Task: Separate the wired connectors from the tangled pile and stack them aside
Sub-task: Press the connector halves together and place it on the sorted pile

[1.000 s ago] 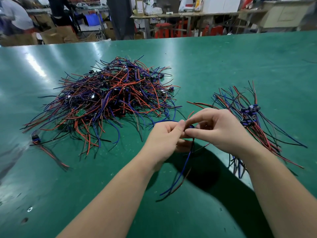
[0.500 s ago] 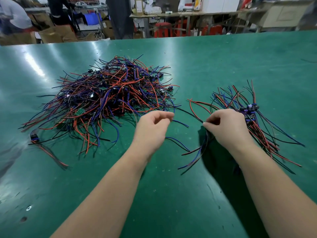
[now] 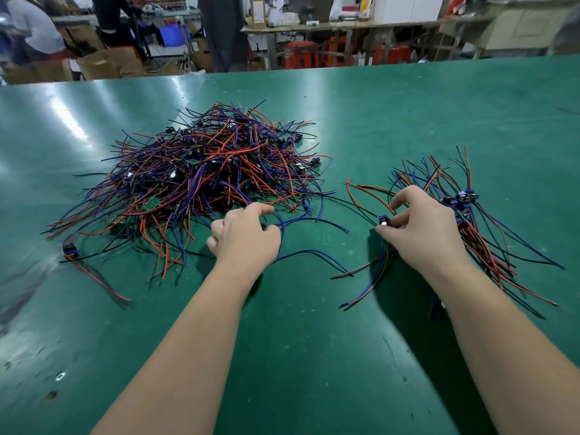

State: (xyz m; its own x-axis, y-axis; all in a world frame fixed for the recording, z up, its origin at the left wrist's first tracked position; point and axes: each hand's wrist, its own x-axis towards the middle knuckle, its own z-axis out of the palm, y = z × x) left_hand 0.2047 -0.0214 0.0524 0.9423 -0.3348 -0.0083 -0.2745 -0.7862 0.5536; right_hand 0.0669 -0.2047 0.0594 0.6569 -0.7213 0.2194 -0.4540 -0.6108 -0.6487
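A big tangled pile of red, blue and black wires with small dark connectors lies on the green table, left of centre. A sorted stack of wired connectors lies at the right. My right hand pinches one wired connector just left of that stack, with its wires trailing down toward me. My left hand hovers at the near right edge of the pile with its fingers loosely curled over loose blue wires; I cannot see that it holds any.
One stray wired connector lies alone at the table's left side. The green table stretches toward me. Beyond its far edge are cardboard boxes, red stools, benches and people standing.
My hands were together on one connector, then parted. The right hand carried it toward the sorted stack and the left hand moved back to the pile's edge.
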